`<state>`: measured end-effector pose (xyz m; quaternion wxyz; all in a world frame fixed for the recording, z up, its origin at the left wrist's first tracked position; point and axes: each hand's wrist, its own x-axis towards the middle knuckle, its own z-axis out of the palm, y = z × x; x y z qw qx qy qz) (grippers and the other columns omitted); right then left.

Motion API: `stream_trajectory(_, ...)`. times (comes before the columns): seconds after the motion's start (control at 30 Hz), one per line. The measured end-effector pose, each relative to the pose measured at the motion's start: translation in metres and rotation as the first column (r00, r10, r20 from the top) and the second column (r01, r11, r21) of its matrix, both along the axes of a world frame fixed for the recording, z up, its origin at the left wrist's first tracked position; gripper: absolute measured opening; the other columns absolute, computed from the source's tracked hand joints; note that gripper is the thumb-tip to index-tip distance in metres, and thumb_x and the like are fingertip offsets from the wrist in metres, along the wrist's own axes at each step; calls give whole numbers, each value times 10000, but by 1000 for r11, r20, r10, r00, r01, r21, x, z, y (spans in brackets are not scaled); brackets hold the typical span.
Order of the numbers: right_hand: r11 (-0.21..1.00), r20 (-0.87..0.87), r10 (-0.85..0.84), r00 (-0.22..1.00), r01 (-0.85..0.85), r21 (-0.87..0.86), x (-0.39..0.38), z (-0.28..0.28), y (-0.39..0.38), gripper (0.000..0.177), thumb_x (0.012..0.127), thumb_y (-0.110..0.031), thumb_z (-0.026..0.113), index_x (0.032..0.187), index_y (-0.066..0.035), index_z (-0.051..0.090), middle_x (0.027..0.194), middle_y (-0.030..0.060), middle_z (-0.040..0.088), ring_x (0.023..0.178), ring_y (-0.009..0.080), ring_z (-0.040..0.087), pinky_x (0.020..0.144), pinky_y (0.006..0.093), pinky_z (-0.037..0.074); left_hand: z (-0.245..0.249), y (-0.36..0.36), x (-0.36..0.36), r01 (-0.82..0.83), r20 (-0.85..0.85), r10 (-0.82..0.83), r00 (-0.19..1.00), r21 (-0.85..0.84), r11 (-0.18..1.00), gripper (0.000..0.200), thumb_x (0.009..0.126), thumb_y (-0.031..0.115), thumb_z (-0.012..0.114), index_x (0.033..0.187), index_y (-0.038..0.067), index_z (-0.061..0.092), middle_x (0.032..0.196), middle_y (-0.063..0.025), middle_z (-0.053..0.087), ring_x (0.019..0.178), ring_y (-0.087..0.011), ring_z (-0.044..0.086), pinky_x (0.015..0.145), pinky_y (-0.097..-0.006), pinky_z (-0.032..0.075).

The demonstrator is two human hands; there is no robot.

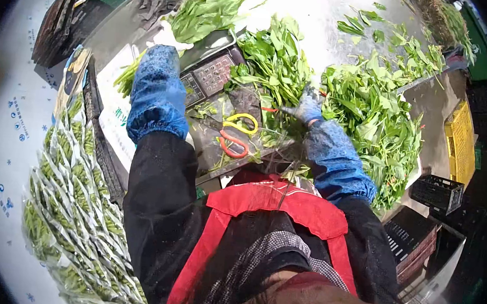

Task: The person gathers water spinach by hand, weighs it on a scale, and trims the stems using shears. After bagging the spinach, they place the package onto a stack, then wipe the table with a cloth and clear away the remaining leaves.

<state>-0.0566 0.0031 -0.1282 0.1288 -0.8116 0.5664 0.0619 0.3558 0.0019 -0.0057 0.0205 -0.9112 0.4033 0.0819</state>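
My left hand (175, 38), in a white glove and mostly hidden by its blue sleeve cover, is closed around a bunch of leafy greens (204, 16). Leaves spread to its right and cut stems poke out on its left, above the scale (208, 78) with its keypad. My right hand (307, 106), gloved in pale grey-blue, is between a bundle of greens (275, 53) and a large loose pile of greens (371, 114). Its fingers are partly lost among the leaves. Scissors (236, 134) with one yellow and one red handle lie in front of the scale.
Bagged greens (70, 212) are stacked at the left. A dark cloth (172, 1) lies at the back of the metal table (303, 1). A yellow crate (460, 142) and a black crate (437, 193) stand at the right. Stray leaves (362, 23) lie at the back.
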Motion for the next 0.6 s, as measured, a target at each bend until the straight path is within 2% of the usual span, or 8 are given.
stream_trajectory(0.13,992,132,120,984,-112,-65,9,-35,0,1203,520,-604,683,1326,46,70,1324,251,249,1207,371,287,1006,411,227,-19,-1,37,106,-22,-107,994,-48,993,1332,460,530,757,1332,85,-146,1329,-181,314,1194,-328,353,1001,-565,120)
stream_trajectory(0.23,983,474,-79,877,-11,185,-17,9,-21,1143,474,-378,775,1317,38,124,1197,239,418,1103,360,402,940,375,327,13,8,30,173,-1,-174,985,-70,982,1287,455,519,756,1354,117,-74,1358,-157,265,1222,-334,303,991,-580,116)
stream_trajectory(0.27,996,386,23,922,12,-87,-32,-58,-39,1114,516,-399,756,1342,-14,114,1196,217,436,1092,334,434,937,357,332,27,11,23,183,71,-185,980,26,983,1249,452,516,754,1359,138,-16,1366,-154,244,1240,-334,262,991,-578,122)
stream_trajectory(0.37,991,194,-101,976,115,-66,-14,-22,-18,1128,539,-406,728,1346,-2,50,1250,238,366,1155,370,351,964,369,293,53,26,-3,215,250,-243,937,131,968,1040,512,476,736,1343,187,181,1364,-129,242,1263,-330,187,990,-566,154)
stream_trajectory(0.5,956,70,-68,995,85,-281,4,-52,-24,1027,538,-248,726,1340,4,134,1245,248,339,1084,372,391,931,378,344,45,38,-42,628,406,-487,773,-377,681,573,637,357,686,1139,156,497,1131,-120,489,1059,-282,434,866,-443,350)
stream_trajectory(0.53,990,175,-138,975,135,28,3,-10,-21,884,578,-151,709,1308,5,237,1227,211,400,1067,317,449,889,354,392,36,37,-54,647,308,-591,745,-546,532,445,650,338,680,1036,137,593,1004,-120,578,957,-255,523,806,-383,408)
stream_trajectory(0.57,957,738,-186,648,-51,286,-11,-84,-57,688,641,-62,667,1244,11,342,1140,155,512,1030,242,511,846,300,425,50,44,-91,390,-80,-554,829,-627,675,214,715,256,617,852,101,669,835,-81,635,781,-194,586,717,-291,440)
stream_trajectory(0.6,938,909,-267,320,-130,322,-23,-131,-87,482,688,-6,625,1137,19,453,998,88,600,933,185,570,799,266,448,28,41,-96,348,-225,-628,745,-671,654,207,732,251,597,790,66,670,730,-72,635,675,-165,594,639,-272,453)
